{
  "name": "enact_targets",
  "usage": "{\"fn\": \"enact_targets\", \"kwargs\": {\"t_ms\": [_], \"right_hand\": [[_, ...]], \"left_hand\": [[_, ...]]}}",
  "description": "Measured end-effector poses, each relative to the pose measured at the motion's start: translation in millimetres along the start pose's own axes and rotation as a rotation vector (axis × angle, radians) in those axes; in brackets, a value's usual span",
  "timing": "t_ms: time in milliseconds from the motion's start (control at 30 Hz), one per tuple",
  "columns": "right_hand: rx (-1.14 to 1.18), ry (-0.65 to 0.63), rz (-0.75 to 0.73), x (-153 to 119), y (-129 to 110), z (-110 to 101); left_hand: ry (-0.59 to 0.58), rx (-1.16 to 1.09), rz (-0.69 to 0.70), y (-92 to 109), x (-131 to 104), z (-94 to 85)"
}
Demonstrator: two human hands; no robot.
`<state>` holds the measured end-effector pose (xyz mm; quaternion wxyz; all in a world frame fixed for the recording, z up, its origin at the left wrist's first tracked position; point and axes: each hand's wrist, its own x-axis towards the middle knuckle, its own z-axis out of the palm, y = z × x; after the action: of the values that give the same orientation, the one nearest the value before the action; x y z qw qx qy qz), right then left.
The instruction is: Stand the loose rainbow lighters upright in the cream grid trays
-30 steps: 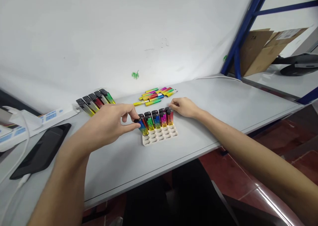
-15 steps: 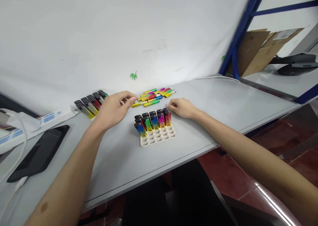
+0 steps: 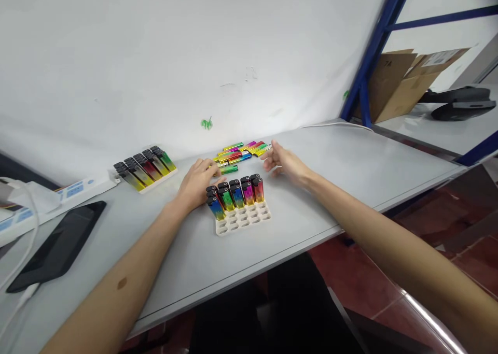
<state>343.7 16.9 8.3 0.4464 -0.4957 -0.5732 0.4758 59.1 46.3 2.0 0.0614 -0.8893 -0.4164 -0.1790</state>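
Note:
A pale holder with rows of slots (image 3: 243, 224) stands on the table, its back rows filled with upright lighters (image 3: 237, 196) in shiny colours with black tops. Behind it lies a loose pile of bright metallic lighter-shaped pieces (image 3: 235, 157); whether they are sleeves or lighter bodies I cannot tell. My left hand (image 3: 198, 182) is at the pile's left end, fingers bent and parted from the thumb; its fingertips partly cover the yellow pieces there. Just right of the pile, my right hand (image 3: 286, 163) hovers with its fingers apart and nothing visible in it.
A second holder with lighters (image 3: 146, 168) stands back left by the wall. Beside it are a white power strip (image 3: 91, 188) and a black phone (image 3: 58, 245) on a cable. Right, a blue frame (image 3: 363, 79) borders another surface with cardboard boxes (image 3: 404, 82).
My left hand has moved right and down to the pile's left end, uncovering the second holder. The right hand has risen away from the near lighters, its fingers spreading.

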Motion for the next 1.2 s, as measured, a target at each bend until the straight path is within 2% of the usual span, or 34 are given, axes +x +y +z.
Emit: {"fn": "enact_targets", "kwargs": {"t_ms": [100, 233, 333, 433, 500, 633, 733, 833, 900, 1033, 1100, 1200], "right_hand": [[0.166, -0.077, -0.018, -3, -4, -2], [0.131, -0.129, -0.078, -6, -5, -6], [0.095, -0.148, -0.120, -7, -5, -10], [0.011, -0.136, -0.123, -8, -6, -12], [0.015, -0.135, -0.120, -9, -7, -12], [0.197, -0.138, -0.111, -10, -8, -10], [0.340, -0.102, -0.102, -8, -6, -9], [0.365, -0.045, -0.098, -3, -2, -10], [0.229, 0.027, -0.100, 0, 3, -9], [-0.426, 0.195, -0.234, 3, 13, -5], [-0.671, 0.201, -0.294, 3, 17, -2], [-0.792, 0.193, -0.276, 3, 19, -1]], "left_hand": [[-0.053, -0.023, 0.001, 3, 6, 4.5], [-0.152, -0.063, -0.002, 4, 10, 7.2], [-0.125, -0.140, -0.051, 6, 5, 2.6], [-0.022, -0.223, -0.194, 7, 0, -3.4], [0.066, -0.390, -0.356, 8, -2, -5.1], [0.231, -1.032, -0.620, 11, 1, -3.1], [0.278, -1.341, -0.674, 12, 4, -3.8], [0.248, -1.533, -0.684, 12, 3, -9.0], [0.238, -1.631, -0.685, 11, 3, -12.3], [0.287, -1.689, -0.688, 11, 3, -13.2], [0.317, -1.684, -0.712, 12, 4, -12.9], [0.291, -1.701, -0.705, 12, 4, -15.2]]}}
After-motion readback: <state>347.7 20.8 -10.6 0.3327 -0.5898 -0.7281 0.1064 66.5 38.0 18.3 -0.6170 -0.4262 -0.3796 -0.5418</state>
